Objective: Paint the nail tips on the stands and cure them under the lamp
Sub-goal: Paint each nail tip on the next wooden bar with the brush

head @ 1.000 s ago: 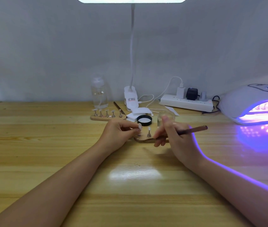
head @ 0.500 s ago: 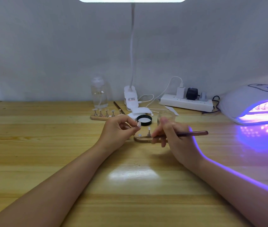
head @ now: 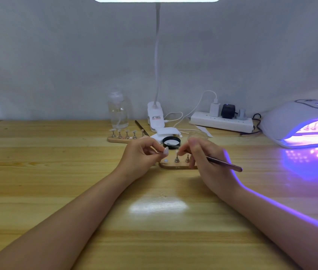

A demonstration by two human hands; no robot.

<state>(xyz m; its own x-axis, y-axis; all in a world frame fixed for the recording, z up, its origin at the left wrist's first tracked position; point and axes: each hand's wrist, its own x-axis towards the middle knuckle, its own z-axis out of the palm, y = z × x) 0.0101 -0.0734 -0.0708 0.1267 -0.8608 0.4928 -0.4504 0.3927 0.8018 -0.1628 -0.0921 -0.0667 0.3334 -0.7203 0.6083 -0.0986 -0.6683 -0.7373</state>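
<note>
Left hand [head: 140,156] pinching glossy oval nail tip [head: 166,150]; right hand [head: 203,158] gripping thin metallic brush [head: 224,163] above flat wooden stand [head: 173,165].

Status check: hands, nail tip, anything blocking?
Left hand pinches nail tip on stand, lifted off wooden base. Right hand grips brush, bristles near tip. Nothing in the way.

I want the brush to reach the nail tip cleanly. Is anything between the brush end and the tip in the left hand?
Nothing visible. The brush end sits just right of the nail tip pinched by the left hand, with open air between.
</note>
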